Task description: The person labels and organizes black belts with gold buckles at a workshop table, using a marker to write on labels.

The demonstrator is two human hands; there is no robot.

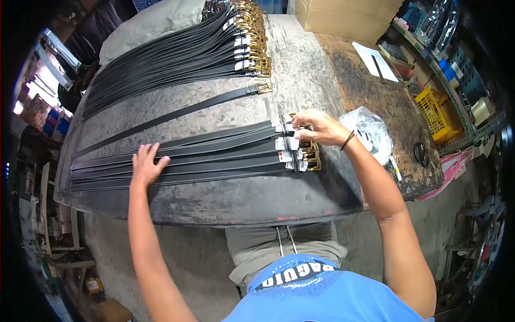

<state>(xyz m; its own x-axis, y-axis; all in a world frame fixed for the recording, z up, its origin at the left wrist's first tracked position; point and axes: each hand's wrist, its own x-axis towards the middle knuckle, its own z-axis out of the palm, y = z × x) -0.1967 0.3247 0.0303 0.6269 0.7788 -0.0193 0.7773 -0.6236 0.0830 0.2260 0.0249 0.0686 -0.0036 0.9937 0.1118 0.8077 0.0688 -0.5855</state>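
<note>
Several black belts (pixel 214 155) with stitched edges lie side by side near the table's front edge. White tags (pixel 289 155) and gold buckles (pixel 311 155) are at their right ends. My left hand (pixel 145 165) rests on the belts toward their left part, fingers spread. At the buckle end, my right hand (pixel 319 127) has its thumb and curled fingers around the end of the rearmost belt in the group; its buckle is partly hidden. A single black belt (pixel 177 115) with a gold buckle (pixel 264 88) lies apart, just behind this group.
A large row of black belts (pixel 161 70) with gold buckles covers the back left of the table (pixel 300 70). To the right are a clear plastic bag (pixel 375 131), a marker (pixel 396 168), scissors (pixel 421 154) and white paper (pixel 370 60). A cardboard box (pixel 348 19) stands behind.
</note>
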